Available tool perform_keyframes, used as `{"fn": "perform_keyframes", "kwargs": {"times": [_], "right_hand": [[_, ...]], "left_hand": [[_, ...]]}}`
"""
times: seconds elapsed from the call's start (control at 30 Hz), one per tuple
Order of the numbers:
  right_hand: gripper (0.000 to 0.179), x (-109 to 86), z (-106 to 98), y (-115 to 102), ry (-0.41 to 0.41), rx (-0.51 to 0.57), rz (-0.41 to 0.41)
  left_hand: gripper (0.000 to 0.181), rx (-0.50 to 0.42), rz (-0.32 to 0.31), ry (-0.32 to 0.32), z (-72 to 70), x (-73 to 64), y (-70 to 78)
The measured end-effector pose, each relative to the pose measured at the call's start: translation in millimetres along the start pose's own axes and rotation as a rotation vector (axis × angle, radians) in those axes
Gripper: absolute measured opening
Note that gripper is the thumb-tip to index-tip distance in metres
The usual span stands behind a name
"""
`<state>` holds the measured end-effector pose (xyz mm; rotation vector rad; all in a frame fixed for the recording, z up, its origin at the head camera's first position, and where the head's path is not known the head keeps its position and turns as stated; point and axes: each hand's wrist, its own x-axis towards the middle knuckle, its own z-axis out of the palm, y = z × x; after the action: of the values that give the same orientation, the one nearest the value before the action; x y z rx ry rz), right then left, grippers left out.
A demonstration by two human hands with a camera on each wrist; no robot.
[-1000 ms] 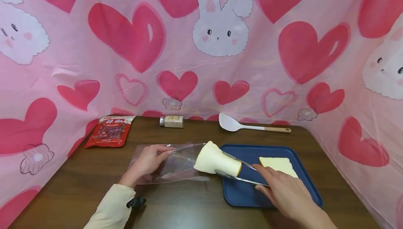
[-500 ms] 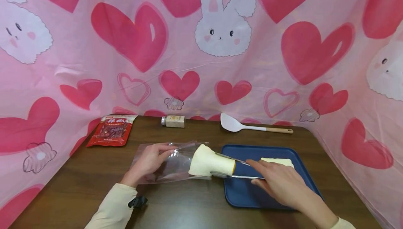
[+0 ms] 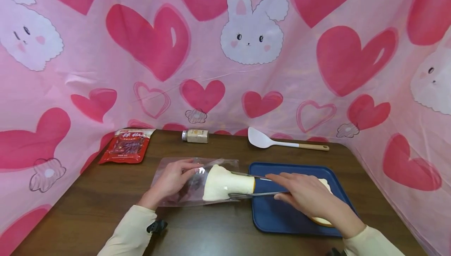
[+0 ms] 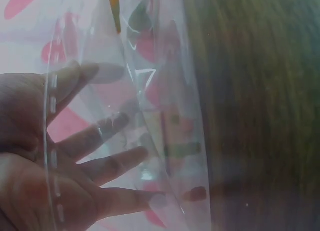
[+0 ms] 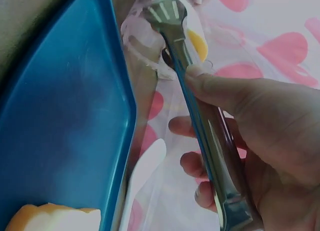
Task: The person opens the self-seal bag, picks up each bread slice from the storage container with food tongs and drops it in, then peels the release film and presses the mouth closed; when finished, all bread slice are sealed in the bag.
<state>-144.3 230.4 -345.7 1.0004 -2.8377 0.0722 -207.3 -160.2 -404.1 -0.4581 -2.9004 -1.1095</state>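
My left hand pinches the upper film of a clear plastic bag between thumb and index finger. In the left wrist view the other fingers spread out, seen through the film. My right hand grips metal tongs. The tongs squeeze a bread slice, curled, pale, with a yellow-brown crust edge, lying within the bag's mouth. Another bread slice rests on the blue tray, partly hidden by my right hand. The right wrist view shows the tongs between thumb and fingers.
A red packet with dried contents lies at the back left. Near the back edge lie a small seasoning jar on its side and a white spatula with a wooden handle. A pink heart-patterned cloth surrounds the brown table.
My right hand has moved left with the tongs, carrying the curled bread slice from the bag's mouth further into the bag. My left hand has stayed at the bag.
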Motion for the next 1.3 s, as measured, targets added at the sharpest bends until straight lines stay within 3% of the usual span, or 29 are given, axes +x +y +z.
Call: {"fn": "perform_keyframes", "kwargs": {"times": [0.4, 0.93, 1.3], "right_hand": [[0.053, 24.2, 17.9, -3.7, -0.038, 0.094, -0.065], [0.054, 53.6, 26.9, -15.9, -0.096, 0.143, -0.095], [0.055, 55.7, 25.7, -19.9, -0.238, 0.182, -0.013]], "left_hand": [[0.024, -0.013, 0.073, 0.023, 10.9, 0.2, 2.9], [0.023, 0.003, 0.063, 0.037, 11.9, -3.6, 7.7], [0.022, 0.016, 0.099, 0.090, 3.5, -1.1, 9.9]]}}
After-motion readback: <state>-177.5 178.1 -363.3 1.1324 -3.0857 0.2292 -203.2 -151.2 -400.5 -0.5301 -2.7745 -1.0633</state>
